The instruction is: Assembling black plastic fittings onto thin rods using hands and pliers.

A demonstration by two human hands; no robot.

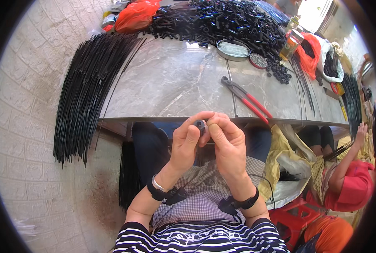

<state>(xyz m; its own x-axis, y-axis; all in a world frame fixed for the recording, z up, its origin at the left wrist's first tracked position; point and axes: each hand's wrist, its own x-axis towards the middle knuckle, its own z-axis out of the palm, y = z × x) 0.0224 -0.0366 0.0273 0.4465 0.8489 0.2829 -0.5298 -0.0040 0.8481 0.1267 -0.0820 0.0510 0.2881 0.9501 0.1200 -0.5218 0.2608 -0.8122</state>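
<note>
By the near edge of the gray table [154, 88], a left hand [183, 142] pinched a small black cylinder [200, 124], apparently angled to show its hole; the right hand [230, 145] pressed finger and thumb together, contents unclear. Pliers [245, 101] lay on the table, likely for reach.
</note>
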